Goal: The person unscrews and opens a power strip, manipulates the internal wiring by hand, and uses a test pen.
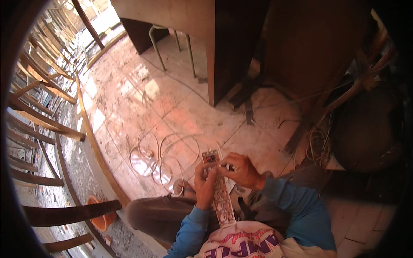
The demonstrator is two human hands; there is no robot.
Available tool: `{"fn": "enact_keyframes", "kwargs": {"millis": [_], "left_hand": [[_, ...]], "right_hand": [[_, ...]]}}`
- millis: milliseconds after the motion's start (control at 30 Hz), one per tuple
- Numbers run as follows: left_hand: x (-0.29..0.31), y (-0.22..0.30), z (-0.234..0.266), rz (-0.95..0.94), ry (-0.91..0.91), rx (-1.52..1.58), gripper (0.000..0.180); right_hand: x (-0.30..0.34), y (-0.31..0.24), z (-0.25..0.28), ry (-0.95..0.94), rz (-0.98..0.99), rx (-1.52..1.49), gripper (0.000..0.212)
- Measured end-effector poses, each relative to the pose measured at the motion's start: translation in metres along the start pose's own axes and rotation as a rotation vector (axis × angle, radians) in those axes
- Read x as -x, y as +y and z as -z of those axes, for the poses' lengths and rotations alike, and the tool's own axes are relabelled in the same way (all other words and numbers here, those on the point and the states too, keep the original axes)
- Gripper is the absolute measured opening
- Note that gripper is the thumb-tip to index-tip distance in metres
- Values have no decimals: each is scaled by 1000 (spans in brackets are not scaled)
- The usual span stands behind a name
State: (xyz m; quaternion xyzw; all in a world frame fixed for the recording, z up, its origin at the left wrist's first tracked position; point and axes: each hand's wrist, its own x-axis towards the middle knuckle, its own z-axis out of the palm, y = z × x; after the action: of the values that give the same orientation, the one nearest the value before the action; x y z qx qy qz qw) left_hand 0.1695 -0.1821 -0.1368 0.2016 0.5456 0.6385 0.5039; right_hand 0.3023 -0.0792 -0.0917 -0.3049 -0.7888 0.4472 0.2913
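A long, narrow power strip (223, 204) with its inside laid bare lies across my lap, reaching from my shirt toward the floor ahead. Its far end (210, 155) shows a dark red and black part, perhaps a switch. Over its upper half, my left hand (204, 184) is closed at the left edge, thumb and fingers drawn together. From the right comes my right hand (241, 170), its fingers pinched close to the left fingertips. Whatever small piece sits between the fingertips is too small to make out. A white cable (160, 148) lies in loose loops on the tiles, with a round pale end (177, 185) by my leg.
Wooden slats (47, 178) and a curved wooden edge (92, 144) run along the left. An orange bowl (101, 213) sits beyond that edge. Ahead stand a wooden desk (172, 13) and a green-legged stool (189, 56). Another coiled cable (317, 146) lies at right near a dark round object (365, 129).
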Motion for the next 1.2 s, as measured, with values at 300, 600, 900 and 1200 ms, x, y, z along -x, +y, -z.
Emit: {"fn": "enact_keyframes", "kwargs": {"millis": [300,600,900,1200], "left_hand": [[-2,-13,6,-42,-119,-133,27],[-10,21,11,131,-289,128,28],[-6,45,20,351,-467,409,52],[-8,36,16,201,-447,16,30]], "right_hand": [[1,-6,5,-17,27,56,15],[-1,-8,8,-1,298,243,17],[-6,-9,20,1,286,186,20],[-8,-9,23,-76,319,153,16]]}}
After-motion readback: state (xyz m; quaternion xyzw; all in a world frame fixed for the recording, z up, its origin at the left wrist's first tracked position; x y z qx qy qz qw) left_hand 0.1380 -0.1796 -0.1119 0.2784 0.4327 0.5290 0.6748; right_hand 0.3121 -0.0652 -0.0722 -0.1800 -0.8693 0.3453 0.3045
